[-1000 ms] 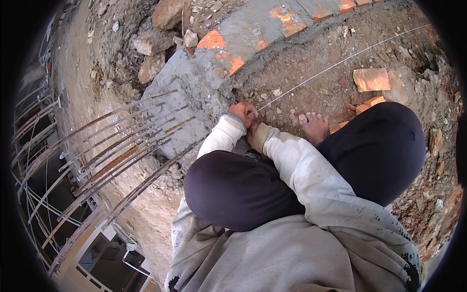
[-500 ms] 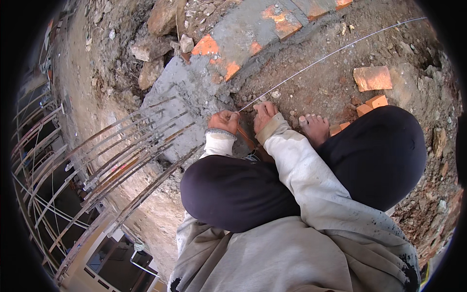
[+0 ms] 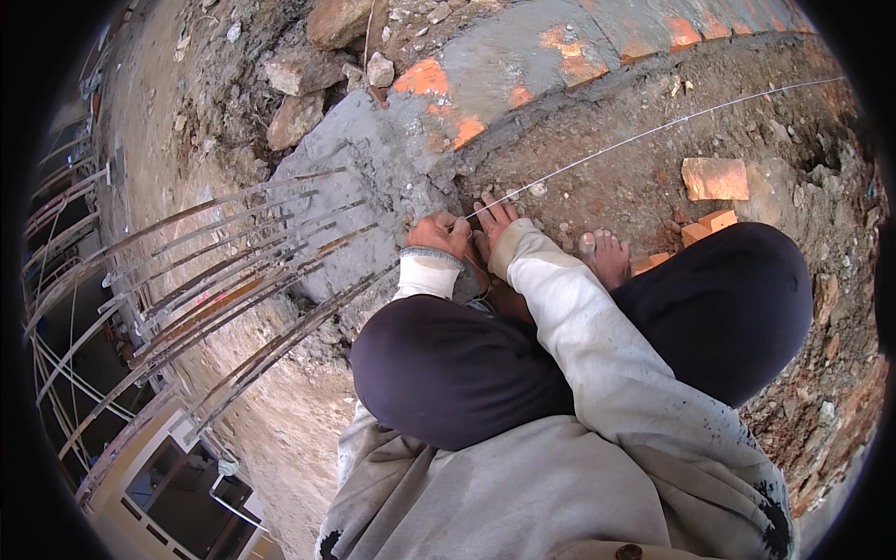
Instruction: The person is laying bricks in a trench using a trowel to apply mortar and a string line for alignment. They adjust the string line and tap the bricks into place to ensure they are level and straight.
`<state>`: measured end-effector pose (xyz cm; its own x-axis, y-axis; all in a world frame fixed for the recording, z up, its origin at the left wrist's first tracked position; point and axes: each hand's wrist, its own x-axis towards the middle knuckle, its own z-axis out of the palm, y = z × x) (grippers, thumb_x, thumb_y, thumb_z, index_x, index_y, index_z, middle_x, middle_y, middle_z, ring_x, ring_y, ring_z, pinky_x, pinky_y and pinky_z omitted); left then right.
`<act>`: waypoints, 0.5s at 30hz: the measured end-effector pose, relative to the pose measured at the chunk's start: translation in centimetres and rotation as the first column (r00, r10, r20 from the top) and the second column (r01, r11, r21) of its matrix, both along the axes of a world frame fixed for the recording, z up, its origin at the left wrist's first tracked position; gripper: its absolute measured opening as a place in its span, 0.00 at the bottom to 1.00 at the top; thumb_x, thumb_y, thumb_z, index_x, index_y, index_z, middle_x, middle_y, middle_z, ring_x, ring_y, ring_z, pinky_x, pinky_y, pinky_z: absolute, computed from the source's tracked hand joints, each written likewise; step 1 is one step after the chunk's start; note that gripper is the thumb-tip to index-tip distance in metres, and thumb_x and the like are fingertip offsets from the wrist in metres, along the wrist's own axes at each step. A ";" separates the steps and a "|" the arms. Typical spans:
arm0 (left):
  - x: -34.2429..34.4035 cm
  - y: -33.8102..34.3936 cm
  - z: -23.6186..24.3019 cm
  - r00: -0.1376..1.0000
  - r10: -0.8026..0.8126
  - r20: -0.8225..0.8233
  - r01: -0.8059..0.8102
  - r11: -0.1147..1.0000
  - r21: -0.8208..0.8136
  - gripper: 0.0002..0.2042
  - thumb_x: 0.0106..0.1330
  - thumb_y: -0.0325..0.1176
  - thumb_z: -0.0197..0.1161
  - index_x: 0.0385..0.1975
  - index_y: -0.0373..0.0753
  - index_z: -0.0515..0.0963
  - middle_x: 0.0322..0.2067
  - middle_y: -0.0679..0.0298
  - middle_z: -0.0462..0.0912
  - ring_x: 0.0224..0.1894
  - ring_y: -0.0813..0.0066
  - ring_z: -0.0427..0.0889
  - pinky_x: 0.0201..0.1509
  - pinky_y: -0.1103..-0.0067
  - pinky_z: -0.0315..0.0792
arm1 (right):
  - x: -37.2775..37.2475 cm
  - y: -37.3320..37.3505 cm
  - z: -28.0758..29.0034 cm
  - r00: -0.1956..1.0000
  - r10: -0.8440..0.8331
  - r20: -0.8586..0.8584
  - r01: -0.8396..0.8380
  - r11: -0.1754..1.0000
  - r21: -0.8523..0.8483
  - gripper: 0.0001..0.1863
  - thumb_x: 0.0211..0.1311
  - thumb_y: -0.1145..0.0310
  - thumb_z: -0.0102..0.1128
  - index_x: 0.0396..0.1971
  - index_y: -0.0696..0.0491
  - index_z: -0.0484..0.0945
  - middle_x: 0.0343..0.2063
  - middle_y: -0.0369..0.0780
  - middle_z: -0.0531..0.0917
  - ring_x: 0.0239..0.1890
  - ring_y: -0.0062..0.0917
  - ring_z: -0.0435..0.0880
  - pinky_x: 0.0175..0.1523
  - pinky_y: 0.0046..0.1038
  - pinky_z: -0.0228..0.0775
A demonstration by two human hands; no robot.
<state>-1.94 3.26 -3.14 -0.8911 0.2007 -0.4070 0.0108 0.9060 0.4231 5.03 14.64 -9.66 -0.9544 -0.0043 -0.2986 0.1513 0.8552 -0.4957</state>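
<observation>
In the head view, a little above the frame centre, left hand (image 3: 437, 233) with grip curled tight, seemingly pinching the white string (image 3: 644, 140) at the fingertips. Just beside it, toward the right of the frame, right hand (image 3: 499, 229) with fingers spread, low over the soil (image 3: 597, 201) and close against the string; cannot tell any hold on it from this side. String running from the left grip past the right fingers up to the upper right, curved only softly. Compared with half a second ago, right hand closer to the left one and fingers more stretched out; left grip at nearly the same place. By judgement, meaning string kept mainly by the left grip, with only light guiding from the right. Round about: grey mortar (image 3: 327, 154) and mortar-smeared bricks (image 3: 579, 61) at the top, rusty rods (image 3: 229, 297) at left, bare foot (image 3: 605, 257) near the right hand, loose brick (image 3: 715, 179) farther right.
</observation>
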 end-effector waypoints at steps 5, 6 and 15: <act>0.2 -0.8 0.5 1.000 0.022 -0.010 -0.022 1.000 -0.007 0.13 0.48 0.41 0.57 0.21 0.37 0.79 0.20 0.52 0.77 0.26 0.54 0.78 0.33 0.69 0.71 | -2.7 0.4 2.7 0.899 0.105 0.424 -0.086 0.994 -0.064 0.22 0.53 0.63 0.47 0.50 0.51 0.65 0.54 0.42 0.60 0.55 0.37 0.62 0.55 0.39 0.57; 0.4 -1.0 -0.1 0.999 0.013 -0.051 -0.013 1.000 0.006 0.13 0.48 0.42 0.57 0.20 0.37 0.79 0.18 0.53 0.77 0.24 0.56 0.78 0.31 0.70 0.71 | -2.3 0.4 3.0 0.932 -0.027 0.362 0.046 0.998 -0.043 0.23 0.53 0.64 0.47 0.51 0.50 0.65 0.55 0.41 0.59 0.55 0.37 0.61 0.55 0.39 0.57; 0.5 -1.5 -0.8 0.996 0.049 -0.078 -0.042 0.995 0.093 0.12 0.49 0.41 0.57 0.19 0.37 0.79 0.15 0.55 0.77 0.20 0.60 0.77 0.28 0.72 0.71 | -4.0 0.3 1.9 0.897 0.234 0.374 -0.279 0.958 0.069 0.27 0.50 0.61 0.49 0.52 0.54 0.62 0.55 0.39 0.59 0.58 0.34 0.55 0.57 0.38 0.51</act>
<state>-1.46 1.80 -3.89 -0.9291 0.1924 -0.3159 0.0079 0.8641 0.5032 1.02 14.92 -7.75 -0.7532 -0.1778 -0.6333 0.0667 0.9371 -0.3425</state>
